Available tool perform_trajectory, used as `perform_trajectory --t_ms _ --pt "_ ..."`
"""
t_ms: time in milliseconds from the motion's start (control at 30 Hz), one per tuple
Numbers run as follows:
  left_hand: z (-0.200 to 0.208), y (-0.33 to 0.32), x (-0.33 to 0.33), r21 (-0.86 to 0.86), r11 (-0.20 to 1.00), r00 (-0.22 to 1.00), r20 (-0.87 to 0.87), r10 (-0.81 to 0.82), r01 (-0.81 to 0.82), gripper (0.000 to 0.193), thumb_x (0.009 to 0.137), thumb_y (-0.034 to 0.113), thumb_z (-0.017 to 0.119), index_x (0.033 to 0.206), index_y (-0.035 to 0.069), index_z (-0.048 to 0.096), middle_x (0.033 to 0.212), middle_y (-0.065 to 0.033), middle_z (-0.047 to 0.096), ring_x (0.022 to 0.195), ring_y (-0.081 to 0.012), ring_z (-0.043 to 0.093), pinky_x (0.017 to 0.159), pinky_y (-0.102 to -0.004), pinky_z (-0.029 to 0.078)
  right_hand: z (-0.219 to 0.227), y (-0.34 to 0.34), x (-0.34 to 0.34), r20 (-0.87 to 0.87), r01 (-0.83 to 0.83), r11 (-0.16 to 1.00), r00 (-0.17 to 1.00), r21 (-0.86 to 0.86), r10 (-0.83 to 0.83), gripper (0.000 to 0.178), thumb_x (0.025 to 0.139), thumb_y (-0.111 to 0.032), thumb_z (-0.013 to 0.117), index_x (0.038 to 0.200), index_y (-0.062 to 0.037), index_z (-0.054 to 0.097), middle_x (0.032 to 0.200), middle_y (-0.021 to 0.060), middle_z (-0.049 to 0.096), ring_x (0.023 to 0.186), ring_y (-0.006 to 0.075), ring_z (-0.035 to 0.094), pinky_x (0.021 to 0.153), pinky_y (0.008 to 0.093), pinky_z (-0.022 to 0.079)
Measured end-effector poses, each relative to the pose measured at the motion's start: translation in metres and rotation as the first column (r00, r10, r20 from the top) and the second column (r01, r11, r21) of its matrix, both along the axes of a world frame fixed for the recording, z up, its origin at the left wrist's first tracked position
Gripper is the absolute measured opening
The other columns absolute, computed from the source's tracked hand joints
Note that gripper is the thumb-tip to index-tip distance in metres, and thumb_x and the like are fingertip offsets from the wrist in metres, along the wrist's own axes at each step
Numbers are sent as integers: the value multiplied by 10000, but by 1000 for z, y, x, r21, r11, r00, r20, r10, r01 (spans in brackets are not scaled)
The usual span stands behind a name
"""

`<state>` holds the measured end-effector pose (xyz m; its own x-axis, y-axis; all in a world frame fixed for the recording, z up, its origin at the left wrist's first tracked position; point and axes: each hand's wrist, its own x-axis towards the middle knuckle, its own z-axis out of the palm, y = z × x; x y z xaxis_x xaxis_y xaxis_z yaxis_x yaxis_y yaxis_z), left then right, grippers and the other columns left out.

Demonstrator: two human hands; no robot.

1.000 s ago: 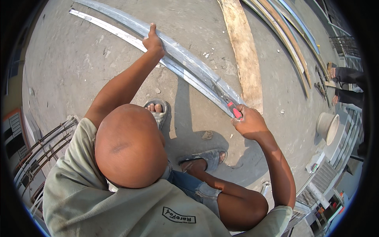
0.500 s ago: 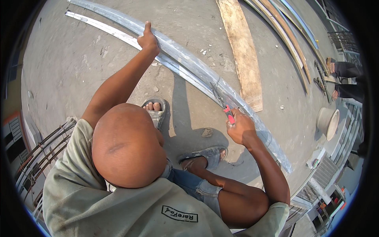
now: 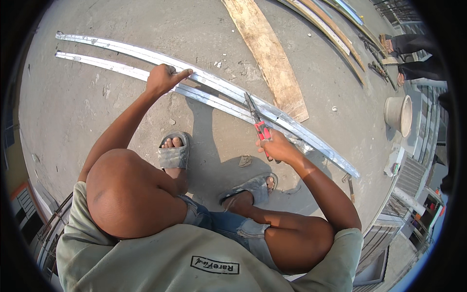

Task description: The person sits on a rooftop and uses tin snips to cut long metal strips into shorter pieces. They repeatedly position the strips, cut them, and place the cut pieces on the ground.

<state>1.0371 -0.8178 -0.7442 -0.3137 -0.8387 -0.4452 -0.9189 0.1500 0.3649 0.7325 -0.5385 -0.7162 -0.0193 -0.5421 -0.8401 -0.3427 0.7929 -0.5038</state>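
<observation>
Left hand (image 3: 165, 82) found clasped around the far metal channel (image 3: 221, 83), which slants over the concrete floor (image 3: 92, 102) beyond the near metal channel (image 3: 214, 101); right hand (image 3: 278, 145) found gripping red-handled snips (image 3: 261, 131), blades over the far one. For sound work, the channel should be held firm, blades kept square to its edge and fingers well away. Count: two channels, one pair of snips, one wooden plank (image 3: 265, 53), one pale bucket (image 3: 395, 116)

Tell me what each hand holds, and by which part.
Right hand: red-handled snips, by the handles. Left hand: far metal channel, left of its middle.
</observation>
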Motion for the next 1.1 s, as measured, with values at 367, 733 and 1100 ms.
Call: perform_trajectory --t_ms 367,733,1100 --pt "-9 85 -109 -188 746 679 -320 -661 638 398 805 319 785 1086 54 691 1070 -137 696 935 -367 685 816 -455 558 -11 -5 1 114 93 991 988 94 -103 348 896 -173 609 1190 6 560 871 131 675 641 174 620 506 333 475" --pt "-22 99 -130 18 925 810 -489 -323 380 247 847 280 724 974 69 747 955 -166 730 897 -363 695 800 -448 549 -10 -9 -6 185 134 989 972 65 -144 396 863 -203 653 1176 22 563 868 122 686 665 171 612 552 313 486" --pt "-31 100 -126 43 928 777 -562 -283 370 223 834 228 751 962 45 741 918 -176 728 839 -350 704 758 -417 543 -14 -20 -28 244 -11 993 970 114 -17 566 779 -129 602 1322 5 516 1165 117 628 920 181 614 735 349 527"
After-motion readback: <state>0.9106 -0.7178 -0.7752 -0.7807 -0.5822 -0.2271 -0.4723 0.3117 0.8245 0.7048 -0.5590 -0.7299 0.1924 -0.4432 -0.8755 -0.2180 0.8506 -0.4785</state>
